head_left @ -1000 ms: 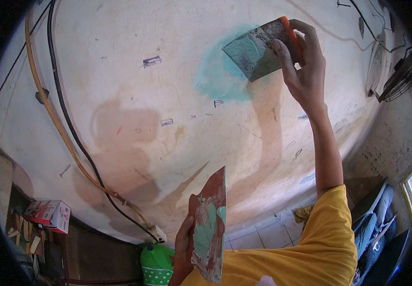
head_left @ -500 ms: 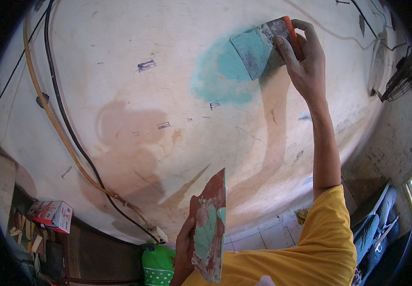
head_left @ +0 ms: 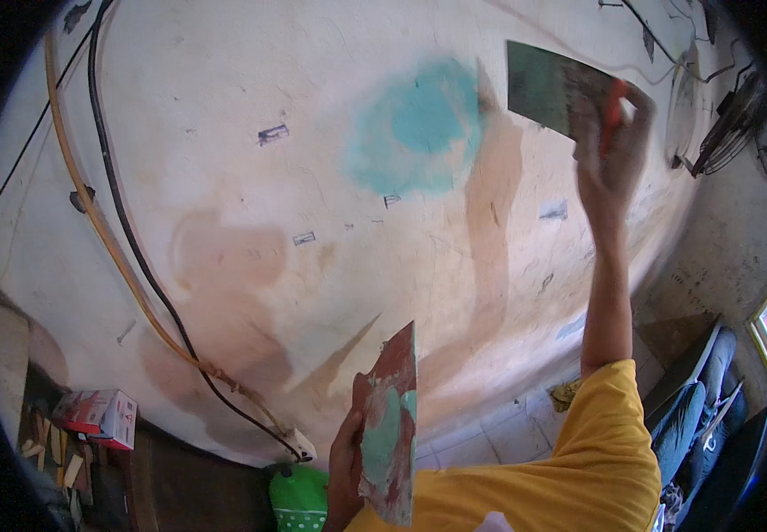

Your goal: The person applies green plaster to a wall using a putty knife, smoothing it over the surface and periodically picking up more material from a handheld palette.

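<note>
My right hand [head_left: 612,151] is raised and closed around the orange handle of a wide putty knife [head_left: 538,87]. Its broad blade points left, apart from the wall, and the hand is blurred by motion. Left of the blade, a turquoise filler patch [head_left: 428,120] covers part of the pale wall [head_left: 383,275]. Low in the middle, my left hand [head_left: 344,465] grips a flat reddish-brown board [head_left: 394,355] by its left edge. Turquoise putty [head_left: 381,439] is smeared over the board's face.
A black cable [head_left: 135,239] and a tan hose [head_left: 90,208] run down the wall at left. Lower left are a red-and-white box [head_left: 99,417] and wood pieces. A green dotted bag [head_left: 299,496] sits below. At right are a fan [head_left: 729,133] and hanging jeans [head_left: 707,417].
My right hand has swung the putty knife right and off the filler patch, uncovering its right side. The left hand with the board has stayed nearly still.
</note>
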The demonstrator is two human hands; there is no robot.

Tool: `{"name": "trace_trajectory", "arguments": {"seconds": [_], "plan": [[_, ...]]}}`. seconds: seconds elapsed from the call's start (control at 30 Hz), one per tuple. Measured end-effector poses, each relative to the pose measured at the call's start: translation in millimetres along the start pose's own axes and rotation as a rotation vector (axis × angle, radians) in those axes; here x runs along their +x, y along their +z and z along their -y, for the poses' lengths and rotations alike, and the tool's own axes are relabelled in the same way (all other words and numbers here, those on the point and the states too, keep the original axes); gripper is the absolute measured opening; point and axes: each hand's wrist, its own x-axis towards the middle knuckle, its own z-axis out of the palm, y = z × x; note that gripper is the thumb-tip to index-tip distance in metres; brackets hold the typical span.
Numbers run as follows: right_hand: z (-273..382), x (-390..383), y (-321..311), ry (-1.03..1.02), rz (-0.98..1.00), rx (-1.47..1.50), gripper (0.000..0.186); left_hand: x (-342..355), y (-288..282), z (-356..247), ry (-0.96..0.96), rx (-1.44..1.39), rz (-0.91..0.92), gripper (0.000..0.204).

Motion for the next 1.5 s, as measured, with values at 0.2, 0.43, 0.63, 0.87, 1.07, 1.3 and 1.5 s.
{"name": "trace_trajectory", "arguments": {"seconds": [0.2, 0.43, 0.63, 0.87, 1.07, 1.3, 1.5], "plan": [[10, 7, -34, -0.622, 0.203, -0.244, 0.027, -2, -42, -1, -0.098, -0.206, 0.236, 0.045], [-5, -27, -32, -0.778, 0.408, -0.311, 0.038, -7, -31, -9, -0.124, -0.252, 0.205, 0.043], [1, -16, -23, -0.792, 0.481, -0.294, 0.031, 3, -46, -3, -0.167, -0.271, 0.228, 0.043], [24, 20, -6, -0.831, 0.669, -0.281, 0.029, -2, -26, -13, -0.135, -0.226, 0.234, 0.045], [56, 40, 7, -0.94, 0.79, -0.285, 0.027, 8, -35, 0, -0.079, -0.088, 0.137, 0.049], [68, 44, 24, -1.02, 0.837, -0.312, 0.028, 15, -50, -1, -0.184, -0.264, 0.293, 0.047], [89, 53, 36, -1.106, 0.849, -0.33, 0.031, 34, -78, 12, -0.176, -0.234, 0.38, 0.042]]}}
